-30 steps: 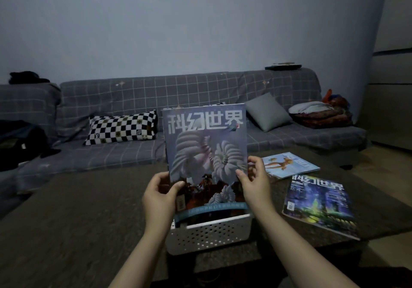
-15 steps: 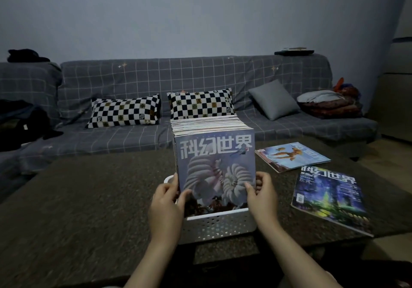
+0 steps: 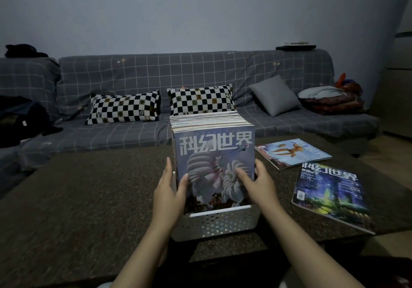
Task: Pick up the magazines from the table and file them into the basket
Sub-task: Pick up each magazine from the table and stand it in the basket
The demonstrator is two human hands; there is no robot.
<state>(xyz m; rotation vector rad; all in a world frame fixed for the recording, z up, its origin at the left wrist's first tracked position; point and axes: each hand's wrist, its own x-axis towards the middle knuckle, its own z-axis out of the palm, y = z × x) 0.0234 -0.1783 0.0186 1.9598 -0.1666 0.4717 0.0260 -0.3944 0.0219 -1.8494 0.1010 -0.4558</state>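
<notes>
Dim bluish room light, soft shadows, grainy detail, wide-angle bending at edges, no glare

Dim room, grey checked sofa (image 3: 200,76)

The front magazine (image 3: 214,167) hides the covers of the filed magazines (image 3: 207,119) behind it, of which only top edges show, and its lower part sinks out of sight behind the near wall of the white perforated basket (image 3: 219,222). The left hand (image 3: 168,195) covers the basket's near left corner, and the right hand (image 3: 258,185) masks the magazine's right edge; both forearms are cut off by the bottom edge. The small print on the dark magazine (image 3: 330,193) is too blurred to read.
</notes>
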